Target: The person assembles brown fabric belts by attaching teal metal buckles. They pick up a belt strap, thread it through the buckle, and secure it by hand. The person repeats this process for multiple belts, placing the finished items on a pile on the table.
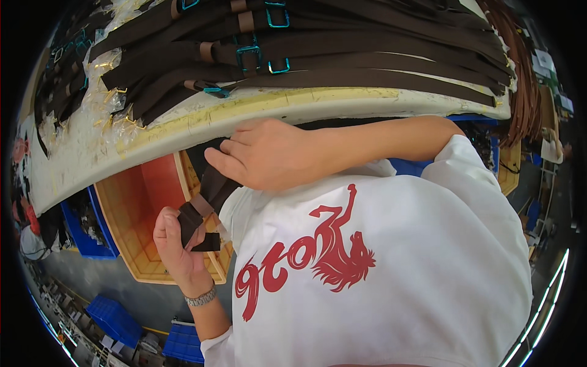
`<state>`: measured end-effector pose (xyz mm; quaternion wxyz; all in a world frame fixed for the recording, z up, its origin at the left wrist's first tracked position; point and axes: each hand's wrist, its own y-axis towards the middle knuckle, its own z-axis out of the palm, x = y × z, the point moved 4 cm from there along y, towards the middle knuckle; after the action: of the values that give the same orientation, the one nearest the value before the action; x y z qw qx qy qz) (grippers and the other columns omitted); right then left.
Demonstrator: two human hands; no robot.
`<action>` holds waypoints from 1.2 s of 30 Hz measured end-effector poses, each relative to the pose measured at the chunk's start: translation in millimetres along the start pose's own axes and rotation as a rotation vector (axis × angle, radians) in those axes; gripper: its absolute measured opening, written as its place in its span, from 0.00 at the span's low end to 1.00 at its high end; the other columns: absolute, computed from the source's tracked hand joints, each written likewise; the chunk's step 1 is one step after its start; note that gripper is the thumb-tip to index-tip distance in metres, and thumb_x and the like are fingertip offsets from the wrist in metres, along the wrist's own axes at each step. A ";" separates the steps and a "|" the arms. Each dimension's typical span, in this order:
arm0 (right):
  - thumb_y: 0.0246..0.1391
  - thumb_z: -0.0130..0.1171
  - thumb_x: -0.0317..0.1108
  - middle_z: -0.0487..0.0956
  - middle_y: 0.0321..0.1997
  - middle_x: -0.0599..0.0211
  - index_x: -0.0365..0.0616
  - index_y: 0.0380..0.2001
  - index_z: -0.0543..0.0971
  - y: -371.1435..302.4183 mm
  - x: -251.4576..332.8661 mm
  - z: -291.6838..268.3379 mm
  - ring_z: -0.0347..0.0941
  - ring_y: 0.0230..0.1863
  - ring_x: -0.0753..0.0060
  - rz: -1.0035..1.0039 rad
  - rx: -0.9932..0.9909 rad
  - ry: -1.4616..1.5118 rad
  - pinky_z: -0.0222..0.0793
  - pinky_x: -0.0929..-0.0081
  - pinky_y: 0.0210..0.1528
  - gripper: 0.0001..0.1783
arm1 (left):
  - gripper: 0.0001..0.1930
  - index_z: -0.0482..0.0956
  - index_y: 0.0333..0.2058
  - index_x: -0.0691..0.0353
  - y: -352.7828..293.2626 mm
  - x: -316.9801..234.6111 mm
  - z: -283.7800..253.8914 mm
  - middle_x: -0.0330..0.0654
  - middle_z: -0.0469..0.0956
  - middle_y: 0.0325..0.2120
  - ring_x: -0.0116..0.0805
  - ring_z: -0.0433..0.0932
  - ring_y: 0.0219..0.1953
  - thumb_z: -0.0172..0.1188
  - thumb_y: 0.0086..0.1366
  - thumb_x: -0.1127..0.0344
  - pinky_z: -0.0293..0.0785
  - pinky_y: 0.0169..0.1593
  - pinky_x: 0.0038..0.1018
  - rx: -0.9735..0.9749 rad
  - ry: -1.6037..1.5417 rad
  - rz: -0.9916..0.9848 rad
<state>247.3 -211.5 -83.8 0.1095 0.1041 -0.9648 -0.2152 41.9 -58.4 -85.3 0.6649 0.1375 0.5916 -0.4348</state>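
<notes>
A dark brown belt strap point(215, 188) with a lighter brown loop point(200, 205) runs between my two hands, below the near edge of the workbench. My left hand point(177, 240), a metal watch on its wrist, is closed around a bent part of the strap; a short dark end sticks out to its right. Closer to the bench edge, my right hand point(260, 156) has its fingers curled and its thumb pointing left. The strap passes beneath this hand, where its fingertips are hidden. Clear plastic film point(224, 231) hangs by the strap.
Several dark straps with bluish film-covered buckles point(278, 65) lie across the white bench point(293, 104). Crumpled clear plastic point(101, 92) lies at left. Beneath the bench stand a yellow crate point(131, 244) with a red inside and a blue crate point(87, 235). Reddish-brown strips point(524, 92) hang at right.
</notes>
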 end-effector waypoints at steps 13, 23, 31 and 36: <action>0.59 0.70 0.45 0.79 0.59 0.54 0.33 0.40 0.80 -22.1 0.0 -40.5 0.76 0.61 0.52 0.271 0.285 1.029 0.75 0.61 0.57 0.22 | 0.21 0.70 0.28 0.59 -16.7 -0.7 -27.1 0.32 0.70 0.23 0.19 0.65 0.23 0.66 0.75 0.54 0.66 0.32 0.21 -0.020 0.317 0.064; 0.69 0.62 0.36 0.80 0.43 0.59 0.38 0.38 0.85 -10.4 30.0 -21.2 0.77 0.50 0.57 0.170 0.185 0.817 0.68 0.52 0.66 0.11 | 0.10 0.84 0.38 0.70 -10.7 -56.6 29.7 0.42 0.82 0.25 0.32 0.78 0.24 0.72 0.59 0.72 0.77 0.39 0.29 0.427 0.934 0.237; 0.69 0.65 0.37 0.84 0.35 0.60 0.35 0.23 0.80 -6.1 27.8 -27.1 0.81 0.44 0.59 0.163 -0.024 1.006 0.72 0.58 0.64 0.21 | 0.05 0.86 0.37 0.71 1.1 -48.8 56.8 0.41 0.82 0.23 0.34 0.79 0.24 0.67 0.65 0.74 0.72 0.30 0.28 0.756 0.739 0.067; 0.68 0.63 0.32 0.84 0.30 0.60 0.31 0.18 0.74 -23.0 21.9 -16.6 0.81 0.41 0.67 0.642 0.037 1.522 0.75 0.68 0.42 0.24 | 0.06 0.87 0.36 0.71 -5.4 -25.4 41.9 0.39 0.80 0.21 0.32 0.78 0.24 0.66 0.69 0.72 0.70 0.31 0.27 0.704 0.630 0.109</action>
<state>234.2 -243.8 -75.5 0.7874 -0.0576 -0.6131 -0.0281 67.9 -80.2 -49.5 0.3881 0.5104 0.5730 -0.5104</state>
